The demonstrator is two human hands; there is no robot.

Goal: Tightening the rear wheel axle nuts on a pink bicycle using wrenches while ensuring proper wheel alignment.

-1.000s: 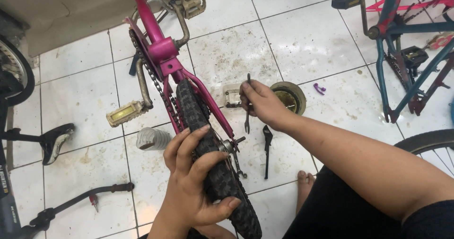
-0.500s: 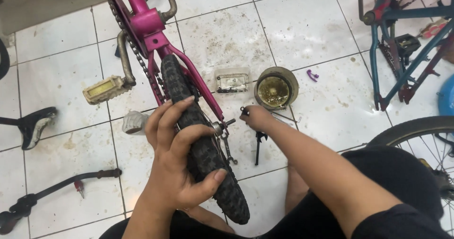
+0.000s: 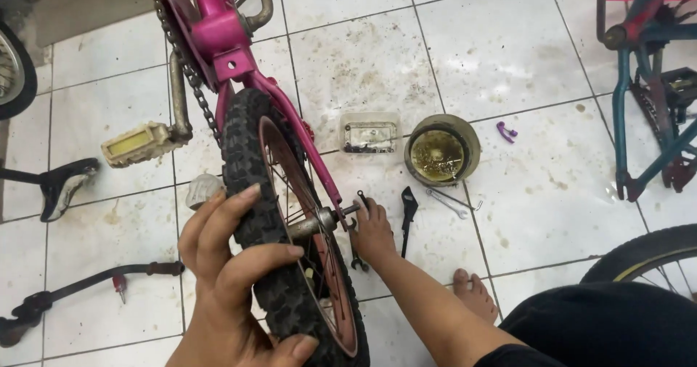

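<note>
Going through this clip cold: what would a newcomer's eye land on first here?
First, the pink bicycle frame upside down on the stained white tile floor, its knobby black wheel gripped by the left hand. Beside it, the right hand holds a wrench at the axle. Behind that hand sits a round tin of yellowish grease, beside a small clear plastic box.

Knobbly black rubber tyre (image 3: 250,193), matt and coarse, on a wheel with thin bare-metal spokes (image 3: 308,229) and a dull steel axle (image 3: 319,222); glossy pink painted metal bicycle frame (image 3: 225,40) with a greasy dark steel chain (image 3: 190,76). Cream plastic pedal (image 3: 138,143), ribbed and scuffed; glazed white floor tiles (image 3: 501,55), smooth but grime-speckled; round tarnished metal tin (image 3: 441,151) holding shiny oily liquid
</note>
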